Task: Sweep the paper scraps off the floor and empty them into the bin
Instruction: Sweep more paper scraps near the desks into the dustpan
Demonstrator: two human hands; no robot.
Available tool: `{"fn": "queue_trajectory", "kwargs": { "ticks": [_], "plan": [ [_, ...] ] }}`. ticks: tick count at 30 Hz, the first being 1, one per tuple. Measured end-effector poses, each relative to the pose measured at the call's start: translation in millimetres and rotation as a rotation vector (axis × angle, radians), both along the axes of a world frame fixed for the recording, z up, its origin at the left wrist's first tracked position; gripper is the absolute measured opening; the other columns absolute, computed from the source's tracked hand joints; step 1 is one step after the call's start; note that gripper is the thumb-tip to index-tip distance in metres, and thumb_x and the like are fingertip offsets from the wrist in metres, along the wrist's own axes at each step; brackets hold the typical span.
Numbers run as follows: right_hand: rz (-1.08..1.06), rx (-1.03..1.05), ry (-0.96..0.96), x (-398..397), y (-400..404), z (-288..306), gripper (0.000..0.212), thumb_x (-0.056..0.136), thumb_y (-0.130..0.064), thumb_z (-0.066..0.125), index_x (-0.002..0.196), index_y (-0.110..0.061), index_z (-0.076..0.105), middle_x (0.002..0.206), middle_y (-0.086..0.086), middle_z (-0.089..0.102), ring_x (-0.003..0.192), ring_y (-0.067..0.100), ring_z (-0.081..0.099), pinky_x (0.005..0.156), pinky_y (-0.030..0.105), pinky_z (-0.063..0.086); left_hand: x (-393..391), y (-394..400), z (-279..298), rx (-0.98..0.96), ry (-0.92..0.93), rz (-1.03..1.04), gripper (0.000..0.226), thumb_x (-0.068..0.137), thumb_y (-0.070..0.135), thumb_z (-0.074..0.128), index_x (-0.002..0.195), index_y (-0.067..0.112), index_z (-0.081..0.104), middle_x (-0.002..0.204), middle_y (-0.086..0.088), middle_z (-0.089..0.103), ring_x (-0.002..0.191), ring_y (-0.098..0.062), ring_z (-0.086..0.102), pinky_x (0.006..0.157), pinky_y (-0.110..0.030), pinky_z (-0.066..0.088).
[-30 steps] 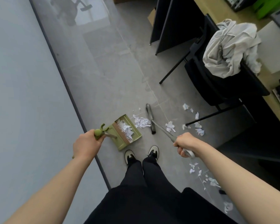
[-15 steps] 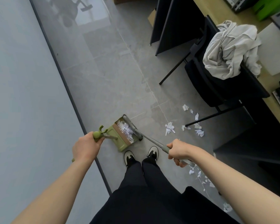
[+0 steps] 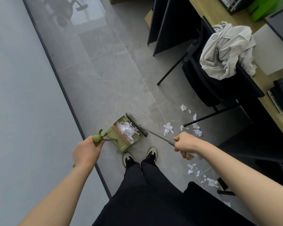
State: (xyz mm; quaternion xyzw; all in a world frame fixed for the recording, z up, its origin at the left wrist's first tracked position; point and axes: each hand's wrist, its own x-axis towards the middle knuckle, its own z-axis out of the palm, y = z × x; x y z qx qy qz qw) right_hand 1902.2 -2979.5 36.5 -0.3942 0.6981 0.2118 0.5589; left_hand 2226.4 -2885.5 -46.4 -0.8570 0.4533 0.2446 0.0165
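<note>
A green dustpan (image 3: 119, 144) rests on the grey floor in front of my shoes, with a heap of white paper scraps inside it (image 3: 128, 130). My left hand (image 3: 86, 152) grips its green handle. My right hand (image 3: 185, 144) is closed on the grey broom handle (image 3: 160, 136). The broom head (image 3: 136, 124) lies against the dustpan's open mouth. Loose paper scraps (image 3: 168, 128) lie on the floor to the right, and more scraps (image 3: 196, 172) lie by my right forearm. No bin is in view.
A black chair (image 3: 219, 88) draped with a pale cloth (image 3: 225, 49) stands at the right, its leg (image 3: 209, 118) among the scraps. A wooden desk (image 3: 268, 101) runs along the right edge. A glass wall with a dark frame (image 3: 69, 101) borders the left. Dark partitions (image 3: 167, 25) stand further back.
The broom head swept left from the open floor to the dustpan's mouth, pushing a heap of scraps into the pan. My right hand followed slightly left. The dustpan barely moved.
</note>
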Motion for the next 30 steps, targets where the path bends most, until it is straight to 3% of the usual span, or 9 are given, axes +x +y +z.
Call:
{"fn": "queue_trajectory", "kwargs": {
  "ticks": [2,6,11,13,16,19,21,24,30],
  "plan": [
    [-0.016,-0.02,0.02,0,-2,-4,0.027,0.084,0.005,0.044,0.104,-0.01,0.053,0.069,0.011,0.049,0.045,0.02,0.038,0.041,0.018,0.035,-1,-1,0,0.007,0.002,0.006,0.034,0.091,0.057,0.054,0.087,0.023,0.061,0.073,-0.001,0.058,0.07,-0.027,0.052,0.058,-0.03,0.041],
    [-0.02,-0.037,0.049,1,-5,-13,0.033,0.081,0.004,0.042,0.11,0.004,0.058,0.063,0.014,0.053,0.055,0.025,0.041,0.043,0.02,0.037,-2,-1,2,0.011,-0.001,0.011,0.033,0.091,0.056,0.054,0.088,0.024,0.06,0.073,-0.001,0.056,0.07,-0.027,0.05,0.057,-0.03,0.038],
    [0.049,-0.029,0.093,14,-3,-19,0.024,0.079,0.004,0.041,0.096,0.003,0.058,0.05,0.014,0.055,0.041,0.022,0.042,0.045,0.025,0.04,-2,0,0,0.009,-0.026,0.003,0.037,0.09,0.059,0.053,0.087,0.022,0.06,0.072,-0.002,0.057,0.068,-0.027,0.05,0.056,-0.03,0.037],
    [0.109,0.006,0.091,20,1,-17,0.026,0.078,0.003,0.039,0.093,0.002,0.06,0.056,0.016,0.056,0.045,0.026,0.046,0.048,0.027,0.042,-1,1,-2,0.013,-0.032,0.007,0.038,0.09,0.059,0.053,0.085,0.022,0.059,0.071,-0.002,0.056,0.067,-0.027,0.051,0.055,-0.03,0.037],
    [0.171,0.052,0.075,24,6,-14,0.038,0.077,0.001,0.04,0.104,0.009,0.066,0.066,0.018,0.058,0.055,0.03,0.051,0.054,0.03,0.046,-3,2,-4,-0.002,-0.016,0.025,0.039,0.091,0.058,0.053,0.085,0.02,0.061,0.07,-0.002,0.057,0.067,-0.028,0.052,0.054,-0.03,0.039],
    [0.112,0.111,0.019,29,5,-1,0.027,0.078,0.007,0.043,0.096,-0.003,0.06,0.056,0.008,0.045,0.042,0.021,0.035,0.045,0.024,0.032,-10,2,-4,-0.045,0.009,0.039,0.04,0.091,0.057,0.054,0.089,0.018,0.064,0.07,-0.001,0.057,0.066,-0.026,0.051,0.054,-0.03,0.037],
    [0.076,0.133,-0.007,32,6,10,0.033,0.081,0.009,0.044,0.102,-0.008,0.062,0.046,0.003,0.038,0.038,0.017,0.028,0.043,0.021,0.026,-16,1,-3,-0.076,0.019,0.037,0.04,0.09,0.058,0.054,0.092,0.019,0.066,0.07,0.001,0.055,0.065,-0.024,0.049,0.054,-0.029,0.034],
    [0.105,0.105,-0.025,30,10,18,0.05,0.083,0.008,0.045,0.131,-0.002,0.056,0.053,0.006,0.042,0.04,0.017,0.031,0.043,0.021,0.029,-20,1,-2,-0.091,0.03,0.043,0.041,0.09,0.057,0.055,0.098,0.019,0.068,0.071,0.002,0.054,0.066,-0.023,0.047,0.055,-0.03,0.035],
    [0.153,0.024,-0.002,22,13,27,0.043,0.082,0.004,0.043,0.121,0.0,0.06,0.057,0.014,0.052,0.044,0.022,0.041,0.043,0.023,0.039,-22,1,2,-0.16,0.089,0.078,0.04,0.091,0.056,0.056,0.094,0.017,0.066,0.066,0.003,0.054,0.062,-0.021,0.049,0.05,-0.028,0.035]
  ]
}}
